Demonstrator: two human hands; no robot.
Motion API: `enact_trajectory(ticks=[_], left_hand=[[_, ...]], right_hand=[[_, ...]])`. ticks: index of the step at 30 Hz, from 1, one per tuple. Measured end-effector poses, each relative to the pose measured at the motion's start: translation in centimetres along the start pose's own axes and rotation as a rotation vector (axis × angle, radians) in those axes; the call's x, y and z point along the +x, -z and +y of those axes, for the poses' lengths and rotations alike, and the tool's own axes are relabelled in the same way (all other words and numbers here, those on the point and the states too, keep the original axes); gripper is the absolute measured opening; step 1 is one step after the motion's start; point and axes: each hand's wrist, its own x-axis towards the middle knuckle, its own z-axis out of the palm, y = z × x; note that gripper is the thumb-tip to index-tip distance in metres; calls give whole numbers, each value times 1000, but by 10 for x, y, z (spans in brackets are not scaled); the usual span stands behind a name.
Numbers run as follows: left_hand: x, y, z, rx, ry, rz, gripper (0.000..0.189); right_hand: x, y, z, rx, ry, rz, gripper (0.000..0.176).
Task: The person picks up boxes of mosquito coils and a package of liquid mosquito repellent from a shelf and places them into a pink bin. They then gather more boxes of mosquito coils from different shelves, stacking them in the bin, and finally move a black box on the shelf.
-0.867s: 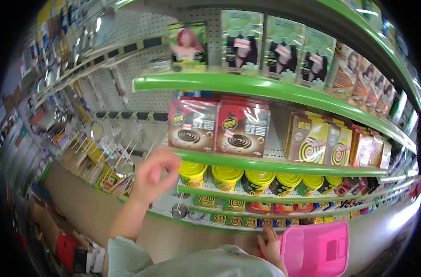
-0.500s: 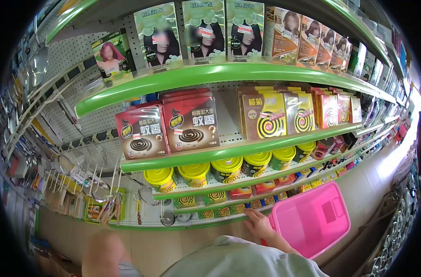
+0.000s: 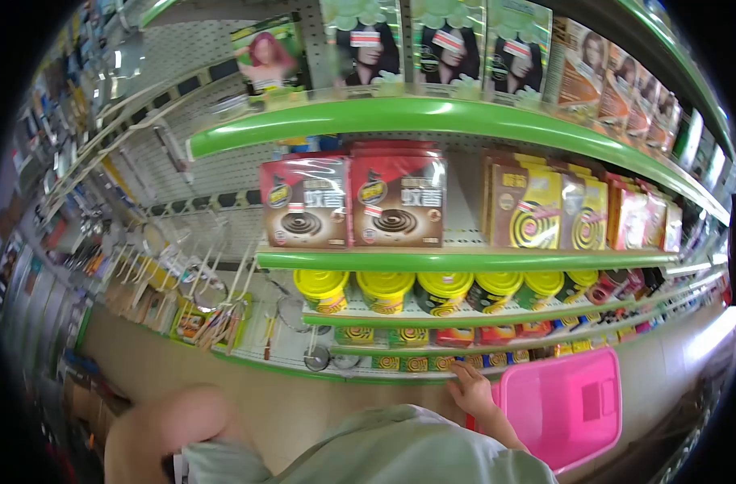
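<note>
My right hand (image 3: pixel 471 389) reaches forward at the lower right, its fingers stretched out and nothing seen in them. Its fingertips overlap the small coil-printed boxes (image 3: pixel 441 363) on the lowest shelf. Beside that forearm is a pink plastic basket (image 3: pixel 537 442), with a bit of its red handle (image 3: pixel 470 421) showing by my wrist. My left hand is out of sight; a bare bent limb (image 3: pixel 162 415) shows at the lower left. Ahead, red-and-brown mosquito coil boxes (image 3: pixel 399 198) stand on the middle shelf, with yellow coil packs (image 3: pixel 528 206) to their right.
Yellow-lidded tubs (image 3: pixel 445 289) line the shelf below, under a green shelf edge (image 3: pixel 465 260). Hair dye boxes (image 3: pixel 449 48) stand above. Wire hooks (image 3: pixel 211 266) and hanging utensils stick out at the left, over a yellow-green bin (image 3: pixel 189 323). Tiled floor (image 3: pixel 303 399) lies below.
The view has turned left and down, so the shelves appear further right and most of them higher. My right hand and the basket keep their places relative to each other. More of the bent limb shows.
</note>
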Motion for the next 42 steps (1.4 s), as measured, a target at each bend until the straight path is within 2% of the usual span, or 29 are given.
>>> enact_trajectory(ticks=[2, 3, 4, 6, 7, 9, 10, 12, 13, 16, 19, 27, 30, 39, 42], left_hand=[[-56, 31, -45, 46, -455, 308, 10], [-80, 50, -67, -112, -451, 427, 25], [-104, 64, -79, -103, -440, 431, 25], [-149, 85, -97, 375, 445, 1544, 62], [-160, 104, -115, 513, 658, 1684, 71], [-205, 131, -142, 569, 907, 1723, 72], [-211, 143, -147, 569, 907, 1731, 72], [-216, 158, -156, 392, 1056, 1519, 71], [-217, 161, -157, 388, 1051, 1530, 71], [-226, 168, -159, 51, 925, 1605, 68], [-240, 165, -163, -115, 927, 1628, 69], [-250, 163, -171, -75, 834, 1640, 69], [-245, 157, -169, -27, 807, 1675, 58], [-249, 147, -170, 65, 778, 1663, 50], [-258, 148, -179, 83, 650, 1707, 47]], right_hand=[[2, 2, -1, -26, -27, 53, 33], [4, 2, -1, -10, -11, 52, 33], [4, 3, 0, -8, -17, 66, 32], [3, 12, -7, 18, -32, 79, 28], [2, 14, -8, 17, -31, 64, 28], [0, 19, -7, 36, -54, 59, 29], [1, 19, -8, 35, -50, 53, 29], [3, 23, -11, 135, -116, 106, 28], [4, 27, -15, 129, -114, 98, 28], [8, 38, -22, 163, -166, 127, 27], [8, 43, -21, 183, -160, 174, 27], [23, 59, -37, 126, -114, 231, 23], [22, 55, -34, 146, -112, 242, 22], [15, 53, -40, 147, -141, 249, 21], [13, 50, -37, 154, -139, 246, 21]])
